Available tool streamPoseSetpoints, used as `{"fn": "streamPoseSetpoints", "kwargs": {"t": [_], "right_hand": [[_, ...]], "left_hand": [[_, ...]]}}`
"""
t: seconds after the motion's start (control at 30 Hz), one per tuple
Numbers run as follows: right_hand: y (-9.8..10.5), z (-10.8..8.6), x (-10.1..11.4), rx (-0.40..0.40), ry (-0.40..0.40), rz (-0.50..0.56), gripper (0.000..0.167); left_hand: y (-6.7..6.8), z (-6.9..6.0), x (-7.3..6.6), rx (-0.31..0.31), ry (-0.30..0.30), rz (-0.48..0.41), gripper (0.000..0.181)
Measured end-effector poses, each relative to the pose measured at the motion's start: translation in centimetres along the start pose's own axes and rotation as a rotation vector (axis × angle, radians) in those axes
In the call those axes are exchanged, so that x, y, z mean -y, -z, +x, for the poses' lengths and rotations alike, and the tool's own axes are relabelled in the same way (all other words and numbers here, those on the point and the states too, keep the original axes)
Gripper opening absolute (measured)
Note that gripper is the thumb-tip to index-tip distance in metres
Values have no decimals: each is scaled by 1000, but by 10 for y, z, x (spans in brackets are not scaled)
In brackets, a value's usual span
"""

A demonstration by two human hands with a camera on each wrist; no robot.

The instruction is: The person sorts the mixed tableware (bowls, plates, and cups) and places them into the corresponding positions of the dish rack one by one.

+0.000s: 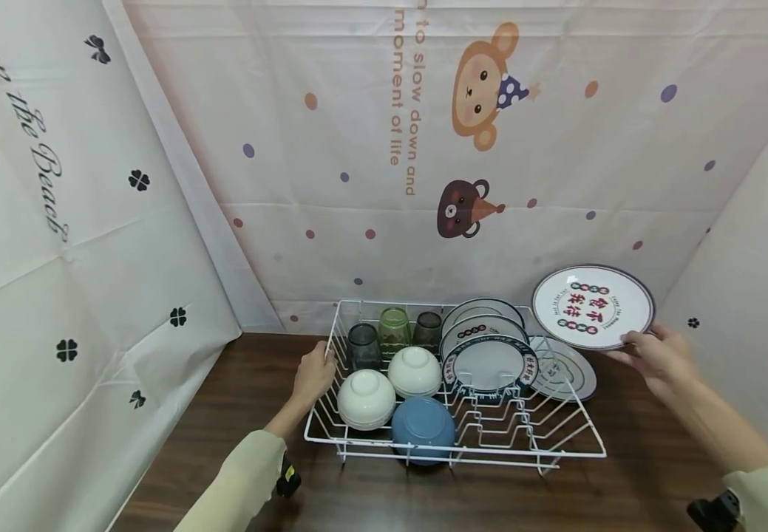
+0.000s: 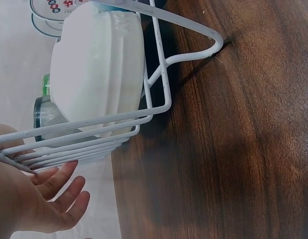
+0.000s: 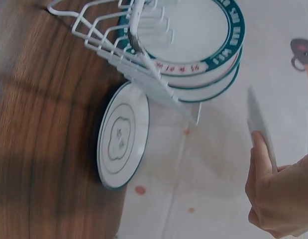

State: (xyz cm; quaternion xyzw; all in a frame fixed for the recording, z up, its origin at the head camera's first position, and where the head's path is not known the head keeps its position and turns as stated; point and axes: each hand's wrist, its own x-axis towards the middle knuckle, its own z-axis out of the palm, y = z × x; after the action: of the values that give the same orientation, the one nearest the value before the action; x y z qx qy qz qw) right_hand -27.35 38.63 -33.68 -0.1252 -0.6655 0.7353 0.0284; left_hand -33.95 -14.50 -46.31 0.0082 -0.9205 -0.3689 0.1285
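Observation:
A round white plate (image 1: 593, 307) with red characters and a dark rim is raised above the right rear of the white wire dish rack (image 1: 523, 451). My right hand (image 1: 659, 362) pinches its right edge; in the right wrist view that plate (image 3: 260, 127) appears nearly edge-on. My left hand (image 1: 313, 377) holds the rack's left side rail; the left wrist view shows the wires crossing this hand (image 2: 54, 199), with several fingers loosely bent outside. Several plates (image 1: 486, 362) stand in the rack. Another plate (image 1: 562, 372) lies on the table beyond the rack's right side.
White bowls (image 1: 366, 399) and a blue bowl (image 1: 423, 425) sit upside down in the rack's left half. Behind them are dark glasses (image 1: 364, 347) and a green glass (image 1: 393, 330). The brown wooden table (image 1: 490, 502) meets printed white cloth (image 1: 370, 258) at the back and sides.

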Motion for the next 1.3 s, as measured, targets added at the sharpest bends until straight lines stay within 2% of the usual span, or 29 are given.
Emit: {"fn": "streamPoseSetpoints", "kwargs": {"t": [0.13,0.37,0.57,0.67,0.77,0.87,1.1,1.17,1.3], "right_hand": [[-12,-3,-3,46,27,2,79],[-23,-8,-9,58,89,-91,79],[-25,-13,-14,154,96,-2,84],[-29,-18,-16,187,120,6,83],[-35,-23,-15,215,142,13,83],[-44,-29,-14,240,149,-29,81],[-72,-34,-9,239,185,-351,71],[-79,-34,-5,260,195,-371,71],[-90,-32,-3,306,212,-347,70]], "left_hand": [[1,-1,2,3,-7,-10,24],[4,4,5,-19,-31,-57,27],[4,5,5,-36,-29,-83,25],[4,3,3,-28,-24,-94,24],[3,1,1,-29,-45,-103,23],[1,-2,-1,-27,-41,-110,22],[1,-4,1,-29,-34,-108,24],[1,-4,1,-25,-29,-124,25],[-1,-1,1,-26,-17,-145,26]]}}
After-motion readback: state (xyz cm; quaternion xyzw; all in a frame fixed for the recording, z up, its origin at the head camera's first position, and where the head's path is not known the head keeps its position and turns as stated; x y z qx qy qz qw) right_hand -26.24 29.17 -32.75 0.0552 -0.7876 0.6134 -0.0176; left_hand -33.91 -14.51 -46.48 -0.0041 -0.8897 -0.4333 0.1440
